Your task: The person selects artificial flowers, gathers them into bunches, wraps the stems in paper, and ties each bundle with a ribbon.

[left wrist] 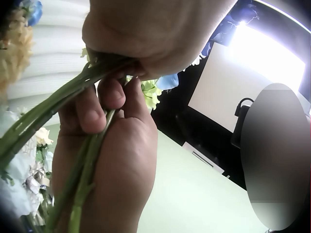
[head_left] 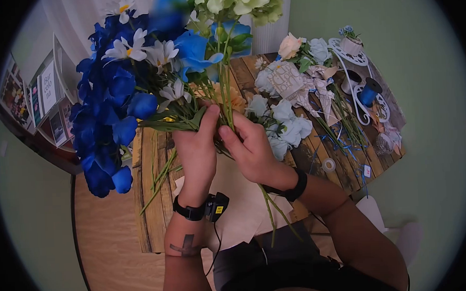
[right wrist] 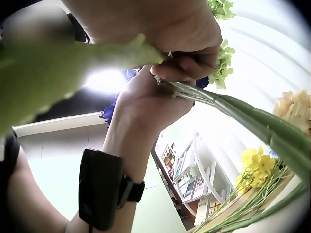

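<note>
In the head view my left hand (head_left: 196, 155) grips a bundle of artificial flower stems (left wrist: 53, 109). Dark blue flowers (head_left: 108, 93) and white daisies (head_left: 162, 54) fan out above it to the left. Pressed close beside it, my right hand (head_left: 255, 151) holds green stems (head_left: 224, 94) with its fingers curled round them; they lead up to a pale green hydrangea (head_left: 242, 2). A light blue flower (head_left: 193, 52) sits between the two groups. Long stem ends (head_left: 271, 216) hang below my right wrist. In the left wrist view, stems pass through the fingers of my right hand (left wrist: 121, 150).
A wooden table (head_left: 145, 230) bears beige paper (head_left: 241, 213), pale blue flowers (head_left: 289, 125) and a wrapped bouquet (head_left: 292, 83). At the right are a tape roll (head_left: 328, 165), a blue ribbon spool (head_left: 370, 91) and a white scroll stand (head_left: 361, 106). A bookshelf (head_left: 51, 96) stands left.
</note>
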### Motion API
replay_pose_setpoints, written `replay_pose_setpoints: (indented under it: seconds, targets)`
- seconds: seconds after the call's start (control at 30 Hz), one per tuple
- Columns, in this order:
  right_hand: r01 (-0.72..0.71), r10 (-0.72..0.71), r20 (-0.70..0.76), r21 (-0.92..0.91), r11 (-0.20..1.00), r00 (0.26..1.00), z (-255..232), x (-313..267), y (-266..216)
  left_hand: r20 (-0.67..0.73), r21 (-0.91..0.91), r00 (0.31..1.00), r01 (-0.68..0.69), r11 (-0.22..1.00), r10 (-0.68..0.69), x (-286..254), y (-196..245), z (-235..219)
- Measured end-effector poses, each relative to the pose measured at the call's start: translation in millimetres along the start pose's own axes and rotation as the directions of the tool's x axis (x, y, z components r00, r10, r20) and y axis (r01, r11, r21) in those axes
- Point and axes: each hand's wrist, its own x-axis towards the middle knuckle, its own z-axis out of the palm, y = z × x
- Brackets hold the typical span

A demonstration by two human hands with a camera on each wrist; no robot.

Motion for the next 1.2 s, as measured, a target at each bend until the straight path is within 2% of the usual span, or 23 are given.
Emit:
replay_pose_setpoints:
  seconds: [0.03,0.07,0.13,0.23,0.27,0.33,0.37,0.43,0.57,0.67,0.77,0.83,0.87,0.93,0.97,1.07,1.1,1.17,1.2]
  targets:
    - [-0.015,0.016,-0.003,0.109,0.994,1.0,1,0,0,0.007,-0.024,1.0,-0.012,1.0,0.012,0,-1,-1]
    - [-0.015,0.016,-0.004,0.109,0.994,1.0,1,0,-4,0.007,-0.025,1.0,-0.012,1.0,0.012,0,0,-1]
    - [-0.141,0.142,0.006,0.176,0.974,0.99,-1,-2,-13,-0.006,-0.012,0.998,0.061,0.998,-0.061,-2,3,-2]
    - [-0.2,0.192,0.058,0.263,0.944,0.98,-6,-4,-12,-0.005,0.0,0.998,0.062,0.998,-0.062,-3,5,-2]
    - [-0.199,0.19,0.058,0.263,0.944,0.98,-5,-3,-8,-0.005,0.0,0.998,0.06,0.998,-0.06,-3,5,-3]
    - [-0.082,0.094,-0.021,0.332,0.94,0.995,-1,-1,0,-0.028,-0.018,0.998,0.061,0.998,-0.062,-3,4,-6]
    - [-0.082,0.094,-0.019,0.332,0.94,0.995,-3,-1,-1,-0.03,-0.018,0.998,0.06,0.998,-0.061,-3,5,-6]
    - [-0.17,0.158,0.066,0.307,0.936,0.985,-10,1,-7,-0.027,-0.03,0.999,0.038,0.999,-0.039,-2,8,-7]
    - [-0.116,0.111,0.034,0.307,0.944,0.993,-7,4,-2,-0.1,-0.012,0.994,-0.045,0.999,0.043,0,4,-1]
    - [-0.183,0.185,0.026,0.336,0.924,0.982,-8,6,-7,-0.107,0.024,0.988,-0.109,0.994,0.11,1,-1,0]
    - [-0.108,0.115,-0.007,0.286,0.952,0.993,-10,7,-8,-0.063,0.039,0.994,-0.083,0.996,0.086,2,-2,-3]
    - [-0.15,0.184,-0.061,0.365,0.919,0.981,-15,8,-15,0.071,0.07,0.993,0.094,0.993,-0.099,2,-1,-8]
    - [-0.149,0.184,-0.063,0.365,0.919,0.981,-19,11,-15,0.074,0.071,0.992,0.094,0.993,-0.099,1,-1,-7]
    - [-0.096,0.148,-0.167,0.284,0.954,0.975,-28,18,-15,0.141,0.09,0.981,0.119,0.989,-0.131,0,-1,-3]
    - [-0.079,0.143,-0.192,0.309,0.948,0.971,-32,19,-17,0.143,0.09,0.981,0.119,0.989,-0.131,0,-1,-3]
    - [-0.034,0.098,-0.254,0.248,0.968,0.962,-38,23,-18,0.261,0.195,0.959,0.056,0.979,-0.107,2,-1,0]
    - [-0.032,0.097,-0.256,0.248,0.968,0.962,-40,24,-17,0.263,0.195,0.959,0.055,0.979,-0.106,1,-1,0]
    - [0.025,0.03,-0.271,0.196,0.98,0.962,-43,24,-12,0.217,0.177,0.946,0.203,0.963,-0.239,1,1,-2]
    - [0.026,0.029,-0.273,0.195,0.98,0.962,-44,24,-13,0.22,0.175,0.941,0.22,0.96,-0.256,0,5,-2]
